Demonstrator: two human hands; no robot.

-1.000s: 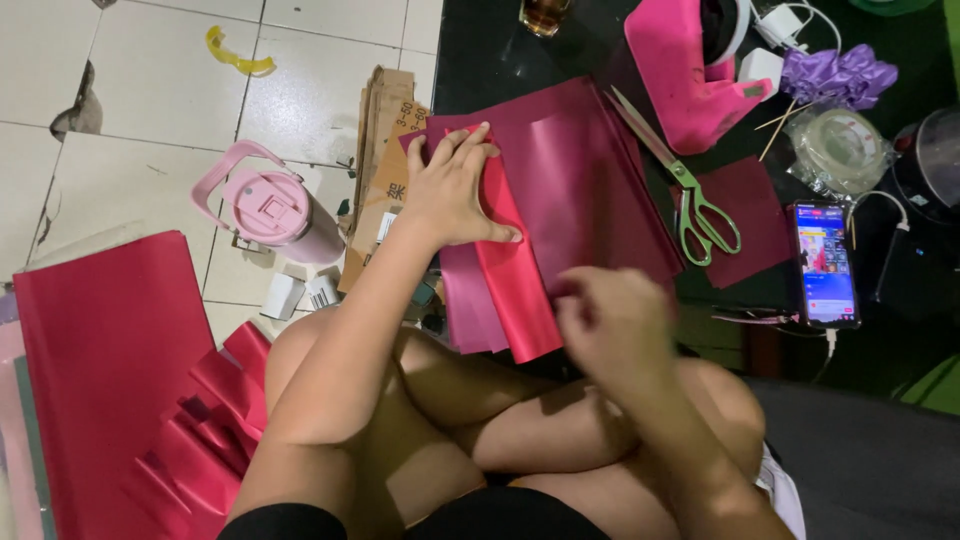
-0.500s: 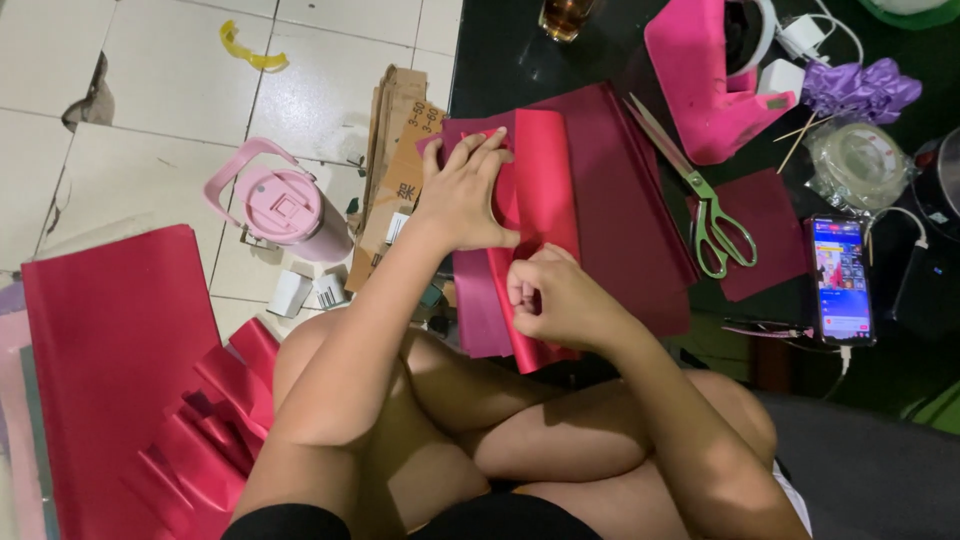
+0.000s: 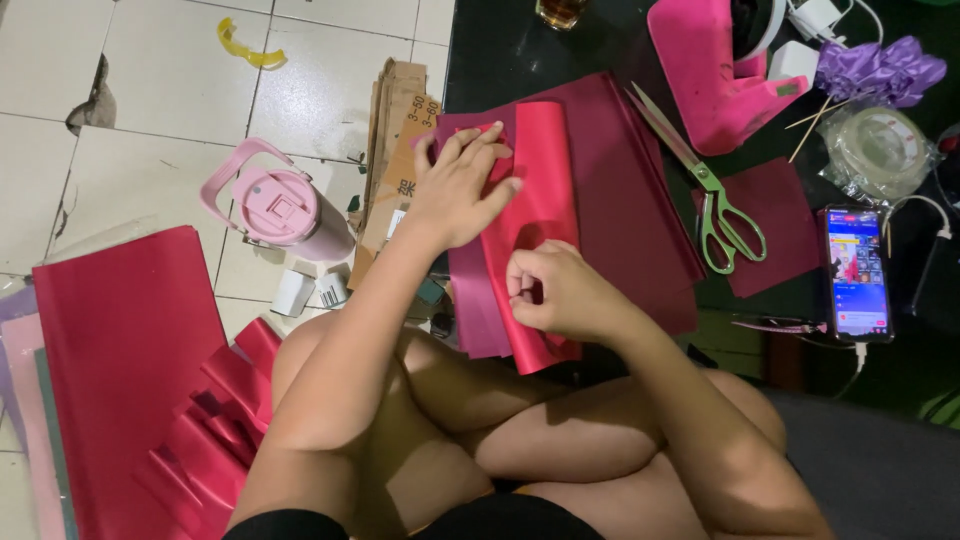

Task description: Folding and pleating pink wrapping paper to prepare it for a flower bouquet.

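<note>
A red sheet of paper [image 3: 545, 170], folded or rolled over lengthwise, lies on a stack of dark pink sheets [image 3: 630, 190] on the floor in front of my crossed legs. My left hand [image 3: 462, 185] lies flat on the upper left part of the red sheet, fingers spread. My right hand [image 3: 555, 290] is curled on the sheet's lower part, pinching its edge. Green-handled scissors [image 3: 715, 205] lie to the right of the stack, apart from both hands.
A pink lidded cup with handle [image 3: 278, 208] stands left, beside folded cardboard [image 3: 395, 140]. Red sheets [image 3: 125, 340] and pleated red pieces [image 3: 210, 440] lie at lower left. Right: a lit phone [image 3: 856, 272], a pink tape dispenser [image 3: 715, 70], a clear tape roll [image 3: 880, 150], purple ribbon [image 3: 880, 68].
My right hand has moved up from my knee onto the red sheet and closed on its edge. The red sheet has been folded further over. My left hand stays pressed on top.
</note>
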